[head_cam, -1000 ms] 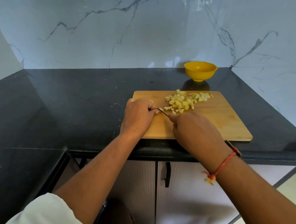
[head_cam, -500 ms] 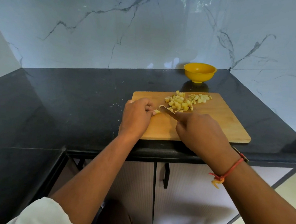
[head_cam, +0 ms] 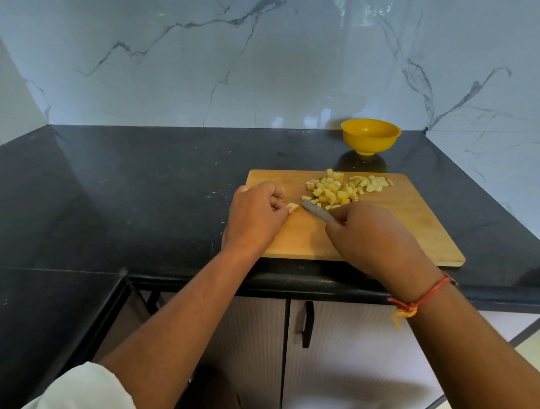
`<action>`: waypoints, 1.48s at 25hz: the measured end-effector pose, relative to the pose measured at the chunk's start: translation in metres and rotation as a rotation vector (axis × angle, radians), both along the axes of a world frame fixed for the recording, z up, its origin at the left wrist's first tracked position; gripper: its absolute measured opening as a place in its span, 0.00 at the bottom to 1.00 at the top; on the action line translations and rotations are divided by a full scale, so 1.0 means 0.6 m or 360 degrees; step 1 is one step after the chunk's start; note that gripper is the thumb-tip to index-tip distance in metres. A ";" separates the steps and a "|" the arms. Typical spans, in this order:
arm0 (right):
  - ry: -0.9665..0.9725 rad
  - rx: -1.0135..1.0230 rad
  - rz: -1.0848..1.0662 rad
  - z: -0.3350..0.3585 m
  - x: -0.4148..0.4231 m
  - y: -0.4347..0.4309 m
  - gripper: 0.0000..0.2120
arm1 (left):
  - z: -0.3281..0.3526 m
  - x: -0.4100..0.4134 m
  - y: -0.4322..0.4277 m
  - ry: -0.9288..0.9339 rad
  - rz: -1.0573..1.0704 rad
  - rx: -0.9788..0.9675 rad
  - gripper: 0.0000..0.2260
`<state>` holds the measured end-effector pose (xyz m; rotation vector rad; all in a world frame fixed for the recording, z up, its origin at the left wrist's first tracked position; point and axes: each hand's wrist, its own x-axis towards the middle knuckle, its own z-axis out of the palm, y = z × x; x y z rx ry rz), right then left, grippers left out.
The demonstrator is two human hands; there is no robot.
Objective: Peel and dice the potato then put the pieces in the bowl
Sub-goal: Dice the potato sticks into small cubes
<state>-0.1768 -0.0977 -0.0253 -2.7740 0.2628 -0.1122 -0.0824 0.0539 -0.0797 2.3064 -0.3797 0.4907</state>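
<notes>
A wooden cutting board lies on the black counter. Several diced potato pieces are heaped at its far side. My left hand pinches a small potato piece against the board's left part. My right hand grips a knife, whose blade points left with its tip just right of that piece. The handle is hidden in my fist. An empty yellow bowl stands behind the board near the wall.
The black counter runs left and wraps round a corner, with marble walls behind and to the right. The counter's front edge is just below the board, with cabinet doors under it.
The knife blade has drawn slightly right, away from the piece under my left fingers. Both hands stay at the same spot on the board.
</notes>
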 end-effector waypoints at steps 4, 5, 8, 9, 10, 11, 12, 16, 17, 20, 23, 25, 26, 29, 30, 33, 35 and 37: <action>0.0098 0.0247 -0.0016 0.019 -0.004 -0.017 0.14 | 0.000 -0.002 0.001 -0.0001 -0.0018 -0.0024 0.08; 0.0070 0.0286 -0.0033 0.023 -0.005 -0.019 0.14 | 0.001 -0.002 0.001 0.0015 -0.0014 -0.0022 0.08; -0.0030 0.0202 -0.0011 0.022 -0.007 -0.009 0.14 | 0.002 -0.003 0.000 0.0056 -0.0006 -0.0017 0.08; -0.0059 0.0135 0.0018 0.019 -0.007 -0.003 0.15 | 0.002 -0.004 0.000 0.0066 -0.0016 -0.0024 0.08; -0.0083 0.0075 0.0042 0.015 -0.005 0.003 0.15 | 0.003 -0.006 0.001 0.0076 -0.0032 -0.0033 0.08; -0.0098 0.0034 0.0054 0.011 -0.004 0.008 0.16 | 0.004 -0.007 0.001 0.0086 -0.0053 -0.0039 0.08; -0.0104 0.0010 0.0055 0.008 -0.002 0.012 0.17 | 0.006 -0.010 0.001 0.0095 -0.0075 -0.0044 0.09; -0.0129 -0.0041 0.0051 0.006 0.001 0.016 0.19 | 0.016 -0.018 0.002 0.0147 -0.0145 -0.0043 0.08; -0.0147 -0.0050 0.0053 0.007 -0.001 0.015 0.19 | 0.018 -0.019 0.002 0.0162 -0.0155 -0.0038 0.08; -0.0196 -0.0076 0.0062 0.007 -0.003 0.016 0.18 | 0.018 -0.019 0.000 0.0177 -0.0144 -0.0007 0.08; -0.0180 -0.0093 0.0079 0.006 -0.001 0.022 0.19 | 0.015 -0.015 -0.001 0.0162 -0.0101 -0.0003 0.09; -0.0153 -0.0101 0.0079 0.005 -0.002 0.023 0.19 | 0.014 -0.013 -0.002 0.0149 -0.0069 0.0007 0.08; -0.0144 -0.0107 0.0083 0.005 -0.003 0.023 0.19 | 0.013 -0.011 -0.001 0.0141 -0.0053 0.0012 0.07; -0.0073 -0.0184 0.0109 0.010 0.002 0.028 0.19 | 0.011 -0.006 -0.002 0.0107 -0.0012 0.0118 0.07; -0.0020 -0.0215 0.0108 0.011 0.007 0.030 0.20 | 0.011 -0.004 -0.003 0.0100 -0.0007 0.0176 0.07; 0.0032 -0.0305 0.0065 0.005 0.021 0.035 0.19 | 0.012 -0.003 -0.005 0.0108 -0.0005 0.0241 0.08; -0.0043 -0.0360 0.0067 -0.006 0.021 0.038 0.18 | 0.013 -0.003 -0.004 0.0094 -0.0010 0.0236 0.08; -0.0074 -0.0360 0.0092 -0.011 0.019 0.043 0.17 | 0.014 -0.005 -0.003 0.0088 -0.0021 0.0244 0.08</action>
